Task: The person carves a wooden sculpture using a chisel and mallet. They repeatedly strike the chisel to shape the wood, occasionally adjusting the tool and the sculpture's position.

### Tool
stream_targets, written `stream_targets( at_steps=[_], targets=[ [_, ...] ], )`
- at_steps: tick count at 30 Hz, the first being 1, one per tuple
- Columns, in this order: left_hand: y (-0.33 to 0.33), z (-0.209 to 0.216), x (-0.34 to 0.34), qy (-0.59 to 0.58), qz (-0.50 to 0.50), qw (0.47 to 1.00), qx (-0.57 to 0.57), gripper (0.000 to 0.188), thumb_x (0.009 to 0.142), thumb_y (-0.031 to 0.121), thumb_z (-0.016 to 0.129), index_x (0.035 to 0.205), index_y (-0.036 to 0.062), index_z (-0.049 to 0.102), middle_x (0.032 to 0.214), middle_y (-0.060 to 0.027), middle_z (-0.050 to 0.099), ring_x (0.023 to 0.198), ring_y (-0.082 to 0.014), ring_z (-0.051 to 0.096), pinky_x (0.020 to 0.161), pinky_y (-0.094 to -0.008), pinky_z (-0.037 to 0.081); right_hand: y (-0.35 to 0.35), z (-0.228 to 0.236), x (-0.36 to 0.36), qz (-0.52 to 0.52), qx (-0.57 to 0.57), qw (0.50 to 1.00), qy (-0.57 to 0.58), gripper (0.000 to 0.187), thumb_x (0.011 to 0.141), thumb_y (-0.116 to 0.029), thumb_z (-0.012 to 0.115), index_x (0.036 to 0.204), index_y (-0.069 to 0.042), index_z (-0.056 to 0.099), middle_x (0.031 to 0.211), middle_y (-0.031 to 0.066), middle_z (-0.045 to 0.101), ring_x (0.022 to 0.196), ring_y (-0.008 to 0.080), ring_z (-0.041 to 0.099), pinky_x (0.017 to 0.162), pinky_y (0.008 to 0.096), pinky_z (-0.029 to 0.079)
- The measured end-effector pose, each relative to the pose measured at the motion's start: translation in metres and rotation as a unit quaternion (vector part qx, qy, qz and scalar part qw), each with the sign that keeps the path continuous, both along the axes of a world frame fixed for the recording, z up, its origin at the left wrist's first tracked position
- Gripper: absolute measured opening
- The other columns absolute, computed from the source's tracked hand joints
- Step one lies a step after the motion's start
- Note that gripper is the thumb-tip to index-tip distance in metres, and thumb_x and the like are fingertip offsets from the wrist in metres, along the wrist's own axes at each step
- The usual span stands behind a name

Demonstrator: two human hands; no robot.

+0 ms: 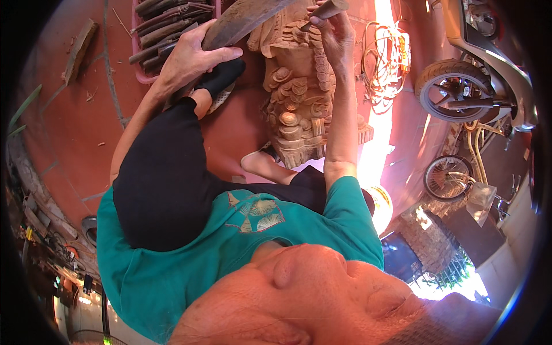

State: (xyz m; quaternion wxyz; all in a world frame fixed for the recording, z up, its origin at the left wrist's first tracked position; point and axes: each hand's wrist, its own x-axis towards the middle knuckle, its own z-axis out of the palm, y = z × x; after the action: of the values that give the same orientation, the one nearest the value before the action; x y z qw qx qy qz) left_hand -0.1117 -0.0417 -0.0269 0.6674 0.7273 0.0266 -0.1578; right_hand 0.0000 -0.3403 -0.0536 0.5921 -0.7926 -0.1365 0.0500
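A carved wooden figure [299, 98] with coin-like reliefs stands on the red tiled floor [75, 126] between my legs. My left hand [192, 54] grips a long dark wooden mallet [241, 20] that slants up toward the top edge. My right hand [333, 31] holds a chisel [322, 12] by its wooden handle, tip set against the top of the carving. My knee in black trousers [164, 178] fills the middle, and my foot in a dark sock [221, 77] rests beside the carving.
A pink tray of several wooden-handled chisels [164, 29] lies at the top left. A coil of pale cord [388, 63] lies right of the carving. A scooter [477, 75] and a bicycle [454, 175] stand at the right. Tools clutter the left rim.
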Motion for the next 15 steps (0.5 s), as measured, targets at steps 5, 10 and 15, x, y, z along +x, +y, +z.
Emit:
stream_targets(
  at_steps=[5,10,15],
  targets=[
    [0.0,0.002,-0.002,0.001,0.003,1.0,0.025,0.047,0.086,0.023,0.081,0.126,0.0041,0.063,0.087,0.0,0.065,0.071,-0.0066,0.059,0.06,-0.0239,0.048,-0.001,-0.001,-0.005,0.007,-0.02,1.0,-0.003,0.034,0.096,0.004,0.063,0.129,-0.001,0.058,0.111,0.0089,0.071,0.103,0.0172,0.068,0.083,0.0311,0.058],
    [0.003,0.012,-0.002,-0.017,-0.008,0.999,0.036,0.059,0.085,0.035,0.083,0.13,0.0029,0.063,0.094,-0.0041,0.069,0.075,-0.011,0.062,0.068,-0.0277,0.052,0.004,0.008,-0.01,0.015,-0.101,0.994,-0.049,0.036,0.096,0.004,0.063,0.131,-0.002,0.058,0.111,0.0091,0.071,0.1,0.0187,0.07,0.085,0.0335,0.058],
    [-0.004,0.02,-0.002,-0.155,-0.016,0.988,0.022,0.046,0.086,0.021,0.082,0.124,0.0028,0.063,0.091,-0.0023,0.071,0.084,-0.0104,0.066,0.078,-0.027,0.053,0.013,0.005,-0.014,0.004,-0.15,0.981,-0.124,0.028,0.093,-0.007,0.074,0.119,-0.01,0.063,0.097,0.0076,0.077,0.093,0.0205,0.077,0.072,0.0331,0.058]
  ],
)
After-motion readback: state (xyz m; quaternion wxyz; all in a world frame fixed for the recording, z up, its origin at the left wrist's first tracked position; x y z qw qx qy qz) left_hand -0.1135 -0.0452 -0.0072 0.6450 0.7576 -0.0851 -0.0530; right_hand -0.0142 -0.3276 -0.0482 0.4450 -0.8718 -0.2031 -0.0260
